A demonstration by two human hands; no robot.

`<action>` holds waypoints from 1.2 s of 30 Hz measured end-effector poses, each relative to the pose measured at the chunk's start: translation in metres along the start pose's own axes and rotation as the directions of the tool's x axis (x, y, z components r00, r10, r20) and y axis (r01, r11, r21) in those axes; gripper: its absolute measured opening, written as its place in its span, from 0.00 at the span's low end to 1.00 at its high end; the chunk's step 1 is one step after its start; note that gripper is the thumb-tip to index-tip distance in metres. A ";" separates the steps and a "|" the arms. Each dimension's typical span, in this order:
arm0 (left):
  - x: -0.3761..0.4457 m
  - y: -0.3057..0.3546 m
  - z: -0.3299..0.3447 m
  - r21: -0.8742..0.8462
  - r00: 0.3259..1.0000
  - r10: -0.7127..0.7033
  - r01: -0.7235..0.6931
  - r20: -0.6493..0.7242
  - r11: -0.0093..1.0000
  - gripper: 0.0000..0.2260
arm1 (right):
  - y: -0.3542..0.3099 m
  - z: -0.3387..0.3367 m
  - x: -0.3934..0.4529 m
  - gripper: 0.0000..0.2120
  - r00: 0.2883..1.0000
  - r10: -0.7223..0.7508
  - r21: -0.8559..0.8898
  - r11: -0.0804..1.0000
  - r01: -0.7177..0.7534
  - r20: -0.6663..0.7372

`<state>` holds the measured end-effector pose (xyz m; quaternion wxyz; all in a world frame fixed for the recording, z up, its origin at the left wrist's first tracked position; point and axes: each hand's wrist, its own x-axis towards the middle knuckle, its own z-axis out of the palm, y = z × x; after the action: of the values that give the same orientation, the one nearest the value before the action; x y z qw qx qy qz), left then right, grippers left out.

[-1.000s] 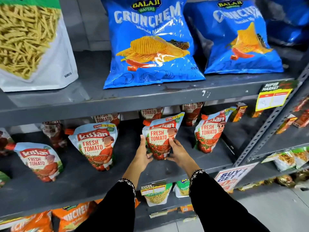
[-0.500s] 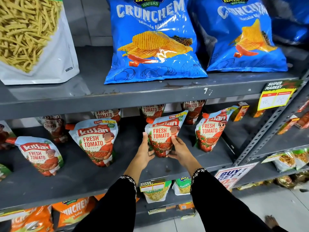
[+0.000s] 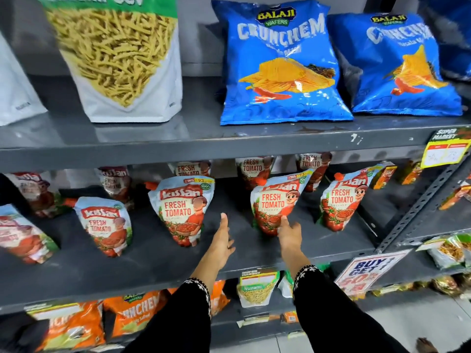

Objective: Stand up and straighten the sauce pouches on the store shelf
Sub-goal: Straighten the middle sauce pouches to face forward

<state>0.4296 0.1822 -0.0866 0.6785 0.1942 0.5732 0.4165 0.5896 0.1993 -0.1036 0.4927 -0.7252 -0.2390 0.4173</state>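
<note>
On the grey middle shelf (image 3: 158, 261), just below the blue chip bags (image 3: 280, 62), a row of tomato ketchup pouches faces outward, and both bare hands hover in front of it holding nothing. Left hand (image 3: 221, 240) is flat, fingers together and thumb up, in the gap just left of the centre pouch (image 3: 276, 202); right hand (image 3: 289, 234) is loosely spread, its fingertips at or just touching that pouch's lower front (contact is hard to tell). The centre pouch stands, but tilted, its top leaning to the right — so the step in hand seems to be squaring it. To do that well, both palms should close on its lower sides, press the base flat to the shelf and turn the label to the front; a soft, bottom-heavy pouch will likely slump if nudged only at the top. Left of the centre pouch, another pouch (image 3: 182, 210) stands with its spout corner to the left, and further left two more (image 3: 105, 225) (image 3: 23, 235) lean noticeably — these look like work not yet done. Right of it, a pouch (image 3: 344, 200) leans much as the centre one does. Behind the centre pouch a second row stands close, so pushing back too far could topple it; the upper shelf's edge overhangs and limits lifting room.
</note>
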 end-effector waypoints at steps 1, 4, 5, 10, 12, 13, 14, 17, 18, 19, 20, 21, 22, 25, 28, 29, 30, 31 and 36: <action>-0.002 0.003 -0.016 0.001 1.000 0.003 -0.003 -0.015 1.000 0.36 | 0.003 0.009 -0.011 0.26 0.999 0.000 -0.022 1.000 -0.001 -0.038; -0.011 0.009 -0.063 0.027 1.000 0.014 -0.014 -0.020 1.000 0.34 | 0.011 0.036 -0.045 0.23 0.994 0.003 -0.039 0.999 -0.007 -0.107; -0.014 0.011 -0.079 0.052 1.000 0.019 -0.019 -0.007 0.998 0.34 | 0.013 0.046 -0.056 0.23 0.994 0.005 -0.027 1.000 -0.008 -0.112; -0.020 0.029 -0.144 0.123 0.997 0.054 -0.046 -0.061 0.991 0.35 | 0.019 0.098 -0.104 0.25 0.995 0.069 -0.031 0.997 -0.067 0.077; -0.021 0.041 -0.159 0.099 0.993 0.059 -0.049 -0.100 0.994 0.35 | 0.016 0.118 -0.120 0.26 0.979 0.065 -0.002 0.998 -0.066 0.194; -0.021 0.047 -0.163 0.078 0.992 0.066 -0.058 -0.107 0.995 0.35 | 0.013 0.125 -0.125 0.26 0.970 0.065 0.005 0.998 -0.069 0.236; -0.021 0.054 -0.167 0.060 0.992 0.077 -0.071 -0.104 0.996 0.35 | 0.009 0.132 -0.129 0.26 0.960 0.070 0.021 0.997 -0.079 0.270; -0.017 0.068 -0.168 0.018 0.992 0.100 -0.099 -0.073 0.995 0.35 | -0.006 0.144 -0.137 0.27 0.926 0.074 0.078 0.991 -0.110 0.370; -0.016 0.070 -0.167 0.013 0.994 0.098 -0.098 -0.052 0.995 0.35 | -0.010 0.146 -0.139 0.27 0.915 0.068 0.099 0.988 -0.116 0.397; -0.014 0.072 -0.166 0.012 0.995 0.093 -0.093 -0.026 0.996 0.35 | -0.014 0.148 -0.139 0.27 0.905 0.054 0.113 0.987 -0.111 0.422; -0.013 0.073 -0.165 0.014 0.996 0.085 -0.085 -0.004 0.996 0.35 | -0.015 0.149 -0.138 0.26 0.896 0.033 0.119 0.988 -0.095 0.443; -0.011 0.073 -0.163 0.010 0.997 0.077 -0.077 0.012 0.997 0.35 | -0.016 0.149 -0.137 0.24 0.884 0.006 0.120 0.990 -0.071 0.468; -0.010 0.072 -0.163 0.010 0.997 0.073 -0.073 0.024 0.997 0.34 | -0.016 0.149 -0.138 0.23 0.871 -0.016 0.123 0.991 -0.051 0.490; -0.005 0.070 -0.158 0.022 0.997 0.063 -0.064 0.039 0.998 0.34 | -0.016 0.148 -0.131 0.20 0.849 -0.044 0.100 0.995 -0.011 0.527; -0.002 0.066 -0.156 0.019 0.997 0.070 -0.071 0.039 0.997 0.32 | -0.013 0.149 -0.124 0.17 0.866 -0.062 0.055 0.998 0.039 0.496; -0.001 0.065 -0.155 0.022 0.996 0.081 -0.081 0.039 0.996 0.32 | -0.012 0.148 -0.120 0.14 0.872 -0.071 0.042 0.997 0.058 0.485; 0.000 0.064 -0.153 0.027 0.996 0.086 -0.087 0.035 0.996 0.31 | -0.011 0.148 -0.117 0.11 0.874 -0.074 0.032 0.997 0.067 0.479; 0.001 0.064 -0.152 0.039 0.996 0.088 -0.089 0.029 0.995 0.31 | -0.010 0.148 -0.114 0.08 0.876 -0.074 0.032 0.997 0.067 0.477; 0.003 0.061 -0.143 0.076 0.995 0.094 -0.096 0.032 0.992 0.32 | -0.008 0.140 -0.101 0.06 0.880 -0.078 0.051 0.997 0.061 0.469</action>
<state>0.2747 0.1893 -0.0817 0.6581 0.2532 0.5692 0.4229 0.4180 0.1983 -0.0821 0.4471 -0.5847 -0.3700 0.5669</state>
